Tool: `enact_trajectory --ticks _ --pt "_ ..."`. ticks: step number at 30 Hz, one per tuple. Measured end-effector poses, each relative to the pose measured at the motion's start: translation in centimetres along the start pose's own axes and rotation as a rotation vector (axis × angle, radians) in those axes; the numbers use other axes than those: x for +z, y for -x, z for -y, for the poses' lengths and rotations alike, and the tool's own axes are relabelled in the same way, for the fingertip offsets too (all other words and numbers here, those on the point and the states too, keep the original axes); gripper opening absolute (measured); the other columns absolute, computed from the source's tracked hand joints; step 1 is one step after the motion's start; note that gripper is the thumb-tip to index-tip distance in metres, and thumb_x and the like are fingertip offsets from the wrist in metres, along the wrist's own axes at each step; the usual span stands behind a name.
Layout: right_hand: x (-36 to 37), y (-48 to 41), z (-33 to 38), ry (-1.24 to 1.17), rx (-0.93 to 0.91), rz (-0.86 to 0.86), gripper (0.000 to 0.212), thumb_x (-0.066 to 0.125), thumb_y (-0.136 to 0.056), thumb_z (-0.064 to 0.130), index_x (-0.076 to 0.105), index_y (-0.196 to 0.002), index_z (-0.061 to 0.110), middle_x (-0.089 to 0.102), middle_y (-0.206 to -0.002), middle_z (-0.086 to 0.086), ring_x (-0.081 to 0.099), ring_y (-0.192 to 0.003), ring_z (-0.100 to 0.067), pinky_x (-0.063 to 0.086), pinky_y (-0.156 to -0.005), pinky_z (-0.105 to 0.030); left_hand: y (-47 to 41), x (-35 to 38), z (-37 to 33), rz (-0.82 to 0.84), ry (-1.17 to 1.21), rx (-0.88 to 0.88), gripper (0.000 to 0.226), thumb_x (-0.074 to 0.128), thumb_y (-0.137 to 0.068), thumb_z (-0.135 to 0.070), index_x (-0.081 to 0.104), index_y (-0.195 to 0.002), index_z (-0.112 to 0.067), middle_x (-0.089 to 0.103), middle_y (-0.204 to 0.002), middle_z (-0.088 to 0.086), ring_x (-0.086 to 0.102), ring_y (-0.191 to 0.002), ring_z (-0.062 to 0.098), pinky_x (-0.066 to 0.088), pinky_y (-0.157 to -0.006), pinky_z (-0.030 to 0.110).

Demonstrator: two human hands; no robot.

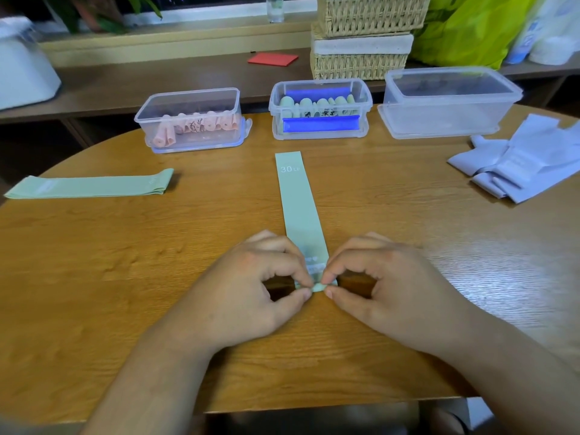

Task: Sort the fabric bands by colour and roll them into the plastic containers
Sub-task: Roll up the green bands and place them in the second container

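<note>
Left hand (251, 284) and right hand (386, 277) pinch the near end of a green band (299, 208), fingers curled round its first small fold, in front of the middle container (320, 109).

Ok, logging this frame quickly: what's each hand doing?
Left hand: pinches near end of the centre green band.
Right hand: pinches the same end.

Looking down across a rounded wooden table (94, 246), catching pale glare along its right side. Facing a long brown bench (157, 80) running behind it, carrying 2 stacked wicker baskets (361, 65), a flat red card (273, 59), a lime-green bag (464, 29) and a white tub (22, 67) at far left. Glimpsing a pale sill (204, 18) beyond, holding a leafy plant (94, 11) and a clear glass (274, 7).
</note>
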State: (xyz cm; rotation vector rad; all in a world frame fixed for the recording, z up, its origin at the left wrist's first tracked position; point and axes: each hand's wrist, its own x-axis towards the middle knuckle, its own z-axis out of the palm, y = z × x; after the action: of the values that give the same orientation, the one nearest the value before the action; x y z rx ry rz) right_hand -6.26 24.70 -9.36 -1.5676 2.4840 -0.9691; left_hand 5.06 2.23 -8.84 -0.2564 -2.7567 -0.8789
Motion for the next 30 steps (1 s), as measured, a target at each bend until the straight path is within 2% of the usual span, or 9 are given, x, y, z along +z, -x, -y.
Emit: enact_trajectory --ticks 6,11,19,21,25,30 --pt "0.1 0.0 0.1 0.003 0.021 -0.016 0.007 0.075 -0.095 0.034 0.077 -0.1 0.038 0.065 -0.104 0.025 0.06 -0.107 -0.008 0.047 -0.091 -0.02 0.0 0.0 0.1 -0.057 -0.054 0.028 0.007 0.079 -0.091 -0.034 0.082 -0.097 -0.034 0.068 -0.106 -0.02 0.062 -0.108 0.011 0.052 -0.091 0.037" --pt "0.4 -0.1 -0.1 0.022 0.021 -0.047 0.013 0.069 -0.098 0.038 0.079 -0.105 0.036 0.065 -0.105 0.024 0.059 -0.105 -0.008 0.045 -0.089 -0.019 -0.1 0.1 0.1 -0.072 -0.096 0.028 0.01 0.074 -0.093 -0.036 0.082 -0.097 -0.034 0.068 -0.106 -0.02 0.061 -0.108 0.01 0.052 -0.091 0.04" --pt "0.9 -0.4 -0.1 0.091 0.012 -0.098 0.025 0.056 -0.102 0.048 0.078 -0.108 0.038 0.063 -0.104 0.024 0.056 -0.101 -0.008 0.051 -0.085 -0.031 0.1 -0.1 -0.2 -0.071 -0.23 0.034 0.024 0.064 -0.098 -0.042 0.081 -0.112 -0.033 0.068 -0.119 -0.019 0.058 -0.116 0.009 0.053 -0.092 0.043" --pt "0.9 -0.5 0.0 0.103 0.013 -0.095 0.024 0.057 -0.102 0.048 0.078 -0.108 0.039 0.062 -0.103 0.023 0.055 -0.1 -0.007 0.05 -0.084 -0.029 0.1 -0.1 -0.5 -0.07 -0.219 0.051 0.022 0.067 -0.098 -0.039 0.079 -0.115 -0.031 0.065 -0.118 -0.019 0.058 -0.114 0.009 0.053 -0.092 0.042" --pt "0.8 -0.7 -0.1 0.104 0.034 -0.102 0.017 0.064 -0.099 0.045 0.08 -0.103 0.041 0.063 -0.098 0.024 0.056 -0.097 -0.006 0.047 -0.079 -0.023 0.0 0.0 -0.8 -0.076 -0.226 0.079 0.013 0.069 -0.097 -0.035 0.079 -0.104 -0.03 0.063 -0.106 -0.018 0.058 -0.101 0.009 0.052 -0.083 0.041" --pt "0.7 -0.7 0.1 0.098 0.022 -0.128 0.012 0.066 -0.1 0.04 0.075 -0.107 0.036 0.063 -0.103 0.022 0.056 -0.098 -0.007 0.05 -0.081 -0.028 -0.1 0.3 -0.2 -0.116 -0.205 0.037 0.015 0.069 -0.096 -0.034 0.081 -0.103 -0.03 0.066 -0.104 -0.019 0.06 -0.102 0.011 0.052 -0.084 0.042"
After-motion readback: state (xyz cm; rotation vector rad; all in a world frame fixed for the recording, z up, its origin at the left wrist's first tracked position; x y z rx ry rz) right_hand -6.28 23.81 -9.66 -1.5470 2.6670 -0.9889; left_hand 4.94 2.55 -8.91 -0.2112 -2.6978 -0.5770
